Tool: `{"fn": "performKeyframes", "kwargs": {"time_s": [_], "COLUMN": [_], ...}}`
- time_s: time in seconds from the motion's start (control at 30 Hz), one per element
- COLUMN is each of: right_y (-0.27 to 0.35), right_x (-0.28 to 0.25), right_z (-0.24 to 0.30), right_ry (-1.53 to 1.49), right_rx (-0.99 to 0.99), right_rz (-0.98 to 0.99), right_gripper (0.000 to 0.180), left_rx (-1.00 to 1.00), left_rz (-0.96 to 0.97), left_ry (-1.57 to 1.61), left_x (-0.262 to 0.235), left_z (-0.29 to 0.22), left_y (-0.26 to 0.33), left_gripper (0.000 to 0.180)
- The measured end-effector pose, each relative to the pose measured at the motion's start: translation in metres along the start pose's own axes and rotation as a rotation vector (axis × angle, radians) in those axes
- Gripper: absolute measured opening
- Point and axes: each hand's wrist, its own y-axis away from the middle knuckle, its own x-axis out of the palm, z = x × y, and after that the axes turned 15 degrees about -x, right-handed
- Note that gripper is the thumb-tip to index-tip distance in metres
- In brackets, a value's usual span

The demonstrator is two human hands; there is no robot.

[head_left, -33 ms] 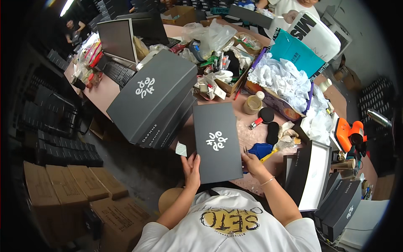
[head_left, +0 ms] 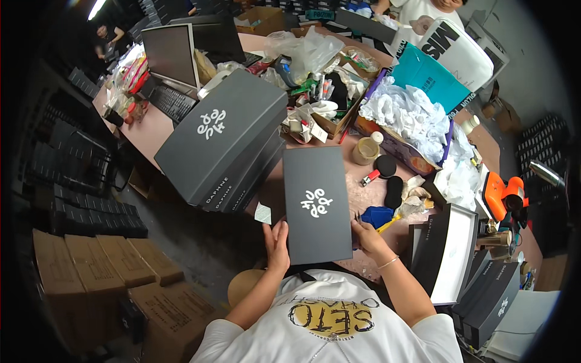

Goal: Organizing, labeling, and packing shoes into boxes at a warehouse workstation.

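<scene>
A dark grey shoebox [head_left: 302,175] with a white looping logo on its lid is in front of me at the table's near edge. My left hand [head_left: 277,245] grips its left side, thumb along the edge. A small pale paper label [head_left: 262,213] sticks up at that hand's fingertips. On the right side, my right hand [head_left: 369,239] holds the box by its edge, its fingers partly hidden. A thin dark pointed thing shows at those fingers; its kind is unclear. Left of the box stand stacked larger grey shoeboxes [head_left: 227,127].
Right of my hand lie a blue cloth-like thing [head_left: 377,216], a red lighter [head_left: 370,178] and a jar [head_left: 365,151]. A purple box [head_left: 387,142] holds crumpled white paper. An open shoebox [head_left: 451,254] stands right. Cartons [head_left: 172,317] fill the floor at left. Another person [head_left: 423,15] is across the table.
The shoebox in my hands has moved very slightly to the right in the picture. Both hands keep their hold.
</scene>
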Motion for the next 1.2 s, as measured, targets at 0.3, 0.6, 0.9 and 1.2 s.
{"fn": "performKeyframes", "kwargs": {"time_s": [0.3,0.6,0.9,1.2], "right_y": [0.009,0.014,0.017,0.072], "right_x": [-0.031,-0.004,0.017,0.062], "right_z": [-0.015,0.024,0.078,0.130], "right_ry": [-0.392,-0.288,-0.591,0.770], "right_rx": [0.032,-0.248,-0.370,-0.448], "right_rz": [0.099,0.080,0.230,0.365], "right_gripper": [0.035,0.029,0.021,0.025], "left_rx": [-0.055,0.015,0.320,0.715], "left_rz": [0.174,0.089,0.053,0.103], "left_ry": [0.108,-0.003,-0.333,-0.414], "left_x": [0.019,0.022,0.036,0.042], "left_z": [-0.022,-0.008,-0.042,-0.101], "left_y": [0.016,0.032,0.037,0.036], "left_gripper": [0.079,0.066,0.066,0.044]}}
